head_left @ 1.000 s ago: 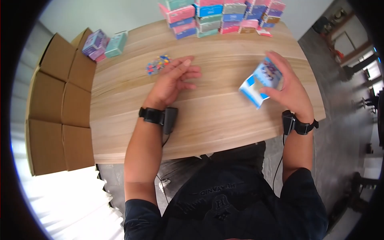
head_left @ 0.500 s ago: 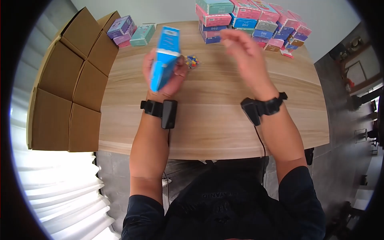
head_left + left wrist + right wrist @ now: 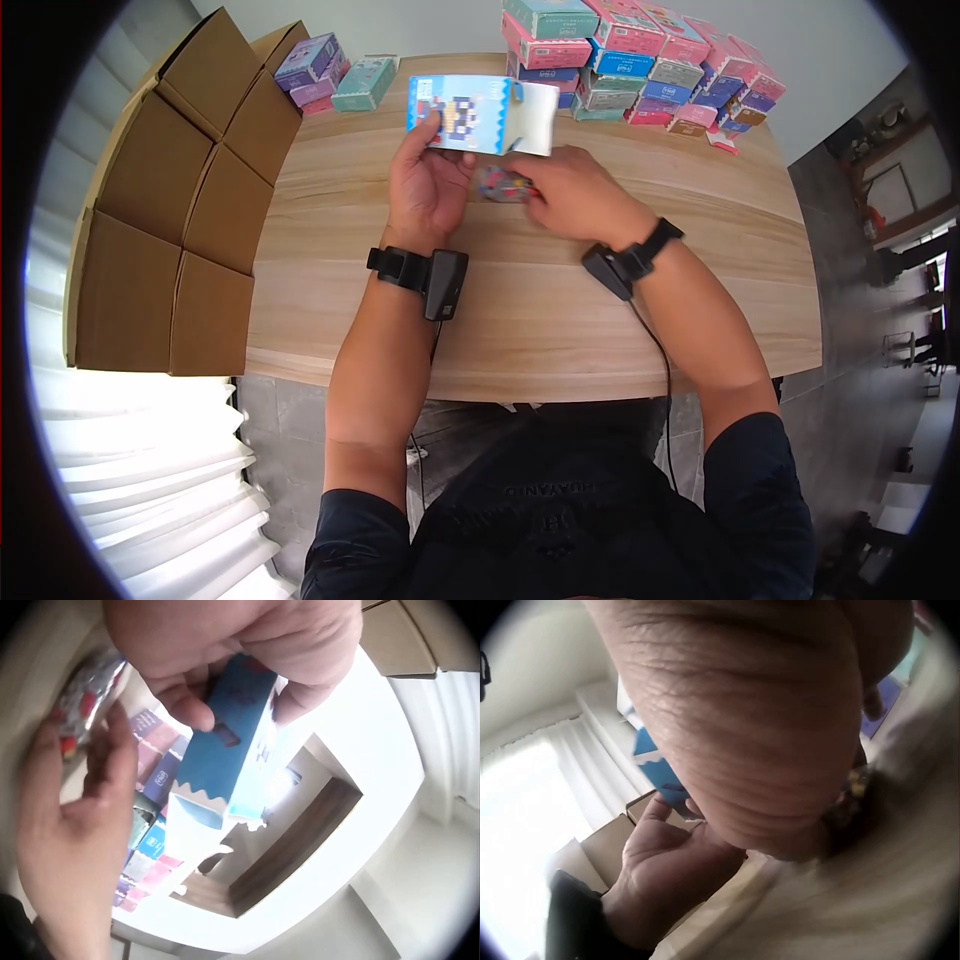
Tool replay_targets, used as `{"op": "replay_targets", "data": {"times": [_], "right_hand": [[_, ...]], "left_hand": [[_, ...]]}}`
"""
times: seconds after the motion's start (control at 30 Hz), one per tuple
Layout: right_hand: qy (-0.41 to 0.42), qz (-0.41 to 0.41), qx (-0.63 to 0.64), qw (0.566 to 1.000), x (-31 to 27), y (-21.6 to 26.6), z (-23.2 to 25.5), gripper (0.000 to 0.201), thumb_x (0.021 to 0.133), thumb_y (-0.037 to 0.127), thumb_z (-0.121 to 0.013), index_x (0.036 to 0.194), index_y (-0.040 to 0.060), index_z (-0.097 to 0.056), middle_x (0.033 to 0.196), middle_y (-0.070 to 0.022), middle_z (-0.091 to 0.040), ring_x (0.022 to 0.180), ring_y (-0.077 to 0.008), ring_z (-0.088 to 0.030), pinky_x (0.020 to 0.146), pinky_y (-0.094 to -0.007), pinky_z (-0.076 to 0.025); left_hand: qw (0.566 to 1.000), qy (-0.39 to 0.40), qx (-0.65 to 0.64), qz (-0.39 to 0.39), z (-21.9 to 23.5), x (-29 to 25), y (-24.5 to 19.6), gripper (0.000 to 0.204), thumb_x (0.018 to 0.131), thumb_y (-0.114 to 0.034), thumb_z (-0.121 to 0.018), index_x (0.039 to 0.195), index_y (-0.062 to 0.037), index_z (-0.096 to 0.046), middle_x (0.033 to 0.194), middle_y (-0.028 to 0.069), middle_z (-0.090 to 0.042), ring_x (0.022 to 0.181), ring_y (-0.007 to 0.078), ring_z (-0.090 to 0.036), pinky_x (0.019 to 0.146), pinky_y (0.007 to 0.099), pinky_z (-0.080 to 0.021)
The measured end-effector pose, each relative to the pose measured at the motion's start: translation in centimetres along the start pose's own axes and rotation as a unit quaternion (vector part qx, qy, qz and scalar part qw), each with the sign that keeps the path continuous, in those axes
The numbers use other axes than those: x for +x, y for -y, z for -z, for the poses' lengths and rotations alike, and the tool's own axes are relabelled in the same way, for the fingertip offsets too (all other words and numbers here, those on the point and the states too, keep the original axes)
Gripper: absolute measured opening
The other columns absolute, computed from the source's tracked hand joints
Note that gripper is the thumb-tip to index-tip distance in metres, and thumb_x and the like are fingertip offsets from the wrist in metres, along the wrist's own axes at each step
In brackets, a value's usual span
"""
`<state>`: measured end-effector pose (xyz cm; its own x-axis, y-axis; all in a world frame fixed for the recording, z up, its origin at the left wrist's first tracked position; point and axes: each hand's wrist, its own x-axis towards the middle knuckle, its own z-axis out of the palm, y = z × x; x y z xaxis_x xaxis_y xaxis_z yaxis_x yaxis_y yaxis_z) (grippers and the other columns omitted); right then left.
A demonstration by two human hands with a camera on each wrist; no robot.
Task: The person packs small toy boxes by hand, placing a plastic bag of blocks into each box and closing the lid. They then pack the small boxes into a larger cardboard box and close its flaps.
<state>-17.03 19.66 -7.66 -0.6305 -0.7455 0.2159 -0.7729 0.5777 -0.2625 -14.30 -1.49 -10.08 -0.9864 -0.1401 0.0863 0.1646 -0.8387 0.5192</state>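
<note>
A light-blue printed cardboard box (image 3: 462,118) lies sideways in my left hand (image 3: 428,195), thumb across its printed face. Its white end flap (image 3: 537,118) stands out to the right. Just below that flap, my right hand (image 3: 580,195) grips a clear bag of small coloured pieces (image 3: 503,184), low over the table. In the left wrist view, fingers hold the blue box (image 3: 225,742) from both sides, while the bag (image 3: 90,697) shows between the other hand's thumb and fingers. The right palm hides most of the bag in the right wrist view.
Stacks of pink, blue, purple and mint boxes (image 3: 640,85) stand at the table's back right. Purple boxes (image 3: 308,70) and a mint box (image 3: 366,84) sit at the back left. Brown cardboard boxes (image 3: 150,230) line the left edge of the wooden table (image 3: 540,320).
The blue box went from my right hand to my left, then turned sideways with its flap to the right. My right hand came down and took the bag off the table.
</note>
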Motion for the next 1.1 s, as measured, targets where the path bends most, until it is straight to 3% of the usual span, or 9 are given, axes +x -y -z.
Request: {"op": "replay_targets", "data": {"times": [0.1, 0.2, 0.23, 0.3, 0.4, 0.6, 0.83, 0.9, 1.1], "right_hand": [[-0.058, 0.013, 0.054, 0.997, -4.2, -3.1, 0.7, 0.036, 0.086, 0.012, -0.066, 0.121, 0.0065, -0.068, 0.111, -0.0164, -0.073, 0.09, -0.0355, -0.072, 0.08, -0.0452, -0.056], [-0.021, -0.163, 0.32, 0.933, -7.5, -6.2, 2.9, 0.036, 0.092, 0.01, -0.063, 0.128, 0.0053, -0.064, 0.111, -0.0118, -0.074, 0.091, -0.0267, -0.073, 0.075, -0.0373, -0.057], [-0.047, -0.202, 0.44, 0.873, -8.3, -6.9, 3.8, 0.037, 0.093, 0.012, -0.065, 0.129, 0.0044, -0.063, 0.11, -0.0102, -0.073, 0.091, -0.0246, -0.073, 0.075, -0.0362, -0.057], [-0.101, -0.266, 0.654, 0.701, -9.8, -7.6, 5.7, 0.037, 0.096, 0.015, -0.067, 0.131, 0.0028, -0.061, 0.108, -0.0071, -0.073, 0.093, -0.0202, -0.072, 0.076, -0.0339, -0.057], [-0.209, -0.207, 0.745, 0.599, -9.6, -5.5, 6.9, 0.042, 0.097, 0.012, -0.07, 0.136, 0.0024, -0.055, 0.109, -0.0084, -0.072, 0.091, -0.0198, -0.071, 0.072, -0.033, -0.056], [-0.258, -0.192, 0.581, 0.748, -9.4, -5.3, 5.2, 0.043, 0.1, 0.011, -0.069, 0.139, 0.0046, -0.051, 0.117, -0.009, -0.069, 0.088, -0.0178, -0.072, 0.069, -0.0286, -0.054], [-0.202, -0.21, 0.625, 0.724, -8.8, -4.9, 4.4, 0.035, 0.102, 0.022, -0.07, 0.131, 0.0049, -0.059, 0.108, -0.0055, -0.07, 0.083, -0.0147, -0.07, 0.067, -0.0283, -0.052], [-0.215, -0.193, 0.656, 0.698, -8.7, -4.7, 4.3, 0.034, 0.103, 0.026, -0.07, 0.128, 0.0051, -0.061, 0.108, -0.0057, -0.07, 0.081, -0.0139, -0.069, 0.066, -0.0287, -0.052], [-0.158, -0.25, 0.658, 0.693, -9.0, -4.3, 4.7, 0.032, 0.102, 0.037, -0.07, 0.114, 0.0074, -0.067, 0.098, -0.0069, -0.071, 0.067, -0.0119, -0.066, 0.061, -0.0278, -0.049]], "left_hand": [[0.998, 0.001, 0.043, 0.049, 0.0, -0.3, 0.7, 0.028, 0.101, -0.02, -0.068, 0.127, -0.0115, -0.062, 0.124, 0.0024, -0.069, 0.114, 0.0181, -0.067, 0.089, 0.0345, -0.056], [0.996, -0.003, 0.068, 0.063, -1.0, -1.0, 1.4, 0.025, 0.102, -0.022, -0.068, 0.123, -0.0084, -0.064, 0.116, 0.0038, -0.071, 0.106, 0.0169, -0.07, 0.088, 0.0333, -0.06], [0.995, -0.005, 0.077, 0.068, -1.2, -1.1, 1.6, 0.024, 0.103, -0.023, -0.068, 0.12, -0.0069, -0.065, 0.112, 0.0045, -0.072, 0.102, 0.0162, -0.071, 0.087, 0.0329, -0.061], [0.993, -0.002, 0.086, 0.082, -0.9, -1.1, 2.0, 0.029, 0.103, -0.021, -0.067, 0.128, -0.0084, -0.062, 0.121, 0.0042, -0.069, 0.111, 0.0185, -0.069, 0.093, 0.0352, -0.06], [0.99, 0.0, 0.109, 0.088, -1.0, -1.1, 2.4, 0.033, 0.103, -0.02, -0.066, 0.134, -0.008, -0.059, 0.127, 0.005, -0.068, 0.116, 0.0203, -0.068, 0.098, 0.0372, -0.059], [0.982, 0.01, 0.158, 0.107, -1.6, -1.4, 2.9, 0.026, 0.103, -0.017, -0.066, 0.125, -0.0054, -0.06, 0.121, 0.0074, -0.071, 0.113, 0.0214, -0.07, 0.1, 0.0407, -0.058], [0.979, 0.002, 0.165, 0.117, -1.4, -1.4, 3.6, 0.022, 0.103, -0.016, -0.067, 0.121, -0.0054, -0.061, 0.12, 0.0091, -0.072, 0.112, 0.0225, -0.071, 0.1, 0.0421, -0.059], [0.979, 0.004, 0.165, 0.116, -1.5, -1.5, 3.7, 0.024, 0.103, -0.016, -0.067, 0.123, -0.0054, -0.061, 0.121, 0.0096, -0.072, 0.111, 0.0226, -0.072, 0.099, 0.0414, -0.059], [0.986, -0.006, 0.121, 0.117, -1.2, -1.4, 3.5, 0.031, 0.104, -0.016, -0.065, 0.132, -0.0038, -0.059, 0.128, 0.0106, -0.07, 0.114, 0.0233, -0.071, 0.1, 0.0404, -0.06]]}}
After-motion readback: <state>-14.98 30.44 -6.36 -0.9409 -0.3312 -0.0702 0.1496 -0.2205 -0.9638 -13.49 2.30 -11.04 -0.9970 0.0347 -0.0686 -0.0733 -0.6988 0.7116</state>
